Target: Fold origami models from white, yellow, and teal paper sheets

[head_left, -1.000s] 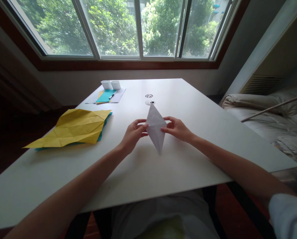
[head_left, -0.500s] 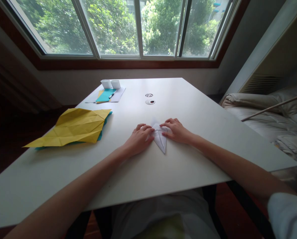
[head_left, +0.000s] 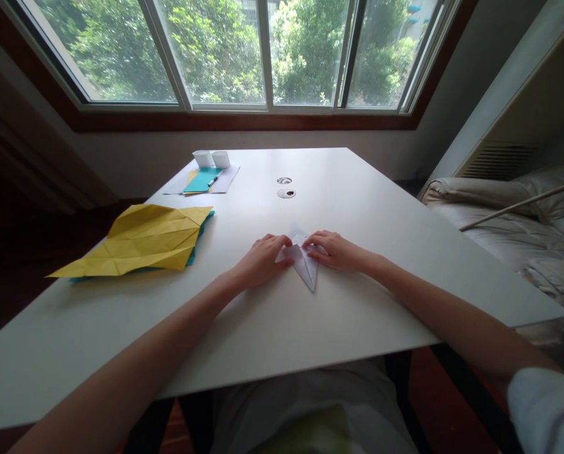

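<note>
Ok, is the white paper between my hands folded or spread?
Folded: the white paper narrows to a point toward you, with creases showing, between your left hand and right hand.

The pale bench (head_left: 371, 221) bears a folded white paper (head_left: 305, 270) between the left fingers (head_left: 282, 241) and the right fingers (head_left: 316, 239), its point toward the near edge. Well to the left of the left fingers lies a creased yellow sheet (head_left: 142, 243) over a teal sheet (head_left: 192, 257). Beyond both sets of fingers sit two round fittings (head_left: 286, 193), and farther off to the left, white papers (head_left: 229, 179) under a smaller teal piece (head_left: 200, 181), a pen (head_left: 214, 180) and two white boxes (head_left: 221, 159) close by.
</note>
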Motion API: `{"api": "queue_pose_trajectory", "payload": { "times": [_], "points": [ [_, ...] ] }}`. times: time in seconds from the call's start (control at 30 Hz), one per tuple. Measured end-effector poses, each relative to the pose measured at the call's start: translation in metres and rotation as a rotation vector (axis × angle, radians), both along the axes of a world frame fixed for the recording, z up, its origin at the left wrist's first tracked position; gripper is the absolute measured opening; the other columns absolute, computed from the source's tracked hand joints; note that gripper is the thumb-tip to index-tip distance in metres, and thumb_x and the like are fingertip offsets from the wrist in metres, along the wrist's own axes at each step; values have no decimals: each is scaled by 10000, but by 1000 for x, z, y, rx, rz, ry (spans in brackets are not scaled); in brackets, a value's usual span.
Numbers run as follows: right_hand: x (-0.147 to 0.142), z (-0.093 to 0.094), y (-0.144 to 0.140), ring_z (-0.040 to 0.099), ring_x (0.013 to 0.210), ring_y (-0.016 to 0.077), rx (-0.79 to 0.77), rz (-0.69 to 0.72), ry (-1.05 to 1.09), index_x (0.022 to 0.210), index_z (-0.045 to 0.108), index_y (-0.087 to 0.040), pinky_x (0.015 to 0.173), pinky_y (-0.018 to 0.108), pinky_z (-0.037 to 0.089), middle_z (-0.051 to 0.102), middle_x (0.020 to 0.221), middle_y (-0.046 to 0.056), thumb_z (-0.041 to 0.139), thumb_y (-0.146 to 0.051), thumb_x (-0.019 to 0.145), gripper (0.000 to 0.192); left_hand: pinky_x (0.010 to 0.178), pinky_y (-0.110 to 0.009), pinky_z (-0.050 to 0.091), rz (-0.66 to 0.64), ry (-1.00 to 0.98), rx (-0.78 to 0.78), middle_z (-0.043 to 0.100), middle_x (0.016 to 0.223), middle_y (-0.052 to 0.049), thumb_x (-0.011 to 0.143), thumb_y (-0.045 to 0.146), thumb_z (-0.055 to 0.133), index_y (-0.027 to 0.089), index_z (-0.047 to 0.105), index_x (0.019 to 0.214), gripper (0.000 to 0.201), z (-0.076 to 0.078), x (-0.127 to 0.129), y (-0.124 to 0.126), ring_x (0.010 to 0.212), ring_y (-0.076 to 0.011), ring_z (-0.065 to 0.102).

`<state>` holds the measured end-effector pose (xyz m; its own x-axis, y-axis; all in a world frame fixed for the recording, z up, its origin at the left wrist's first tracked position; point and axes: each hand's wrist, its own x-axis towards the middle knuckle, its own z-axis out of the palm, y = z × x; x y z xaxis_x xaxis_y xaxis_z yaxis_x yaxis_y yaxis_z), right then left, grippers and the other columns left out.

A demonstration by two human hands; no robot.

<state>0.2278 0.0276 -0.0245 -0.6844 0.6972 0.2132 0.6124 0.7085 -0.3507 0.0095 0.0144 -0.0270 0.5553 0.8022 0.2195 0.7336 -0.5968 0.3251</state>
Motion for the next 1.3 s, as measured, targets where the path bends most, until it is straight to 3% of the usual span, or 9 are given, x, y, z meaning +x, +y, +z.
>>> {"api": "queue_pose_trajectory", "payload": {
  "times": [0.27,0.47,0.6,0.7,0.93,1.07,1.3],
  "points": [
    [-1,5,-7,525,1021,246,-3,-11,-18,1287,431,-229,874,424,388,584,1089,119,412,-385,891,426,804,-376,425,-13,-58,71,640,942,-53,748,346,615,205,557,917,228,-3,-5,5,960,-243,530],
    [3,10,-7,574,904,210,-7,-11,-18,1238,485,-236,827,368,407,586,1038,94,376,-416,899,399,812,-363,409,-137,34,88,654,880,-57,768,374,589,198,595,888,213,9,-8,0,911,-224,549],
    [9,11,-2,584,859,198,-43,8,23,1180,529,-208,765,330,431,629,972,81,390,-387,897,363,862,-386,374,-185,83,98,664,895,-59,782,481,541,204,618,841,294,17,-10,-6,944,-227,544],
    [16,12,3,580,843,192,-45,72,15,1100,589,-201,740,314,441,643,916,73,450,-344,872,303,877,-386,363,-181,113,108,668,906,-55,803,458,518,208,624,815,272,17,-10,-6,964,-224,541],
    [37,8,18,533,979,228,-77,138,-50,1086,627,-235,825,361,433,596,1038,87,599,-368,770,344,886,-368,391,-179,97,19,632,1089,-60,807,391,537,246,599,1072,309,8,-17,4,1054,-226,519],
    [38,8,18,496,1055,240,-55,165,-65,1116,622,-232,886,378,406,591,1110,90,586,-412,776,386,889,-360,397,-211,92,24,620,1133,-52,827,381,507,248,614,1077,303,9,-17,2,1047,-226,523],
    [31,15,9,497,1065,275,7,158,-106,1122,622,-184,877,387,409,618,1093,117,642,-584,648,620,876,-381,410,-212,110,68,619,1136,-87,741,527,568,223,609,1107,478,12,-13,-6,1022,-256,532]
  ]
}}
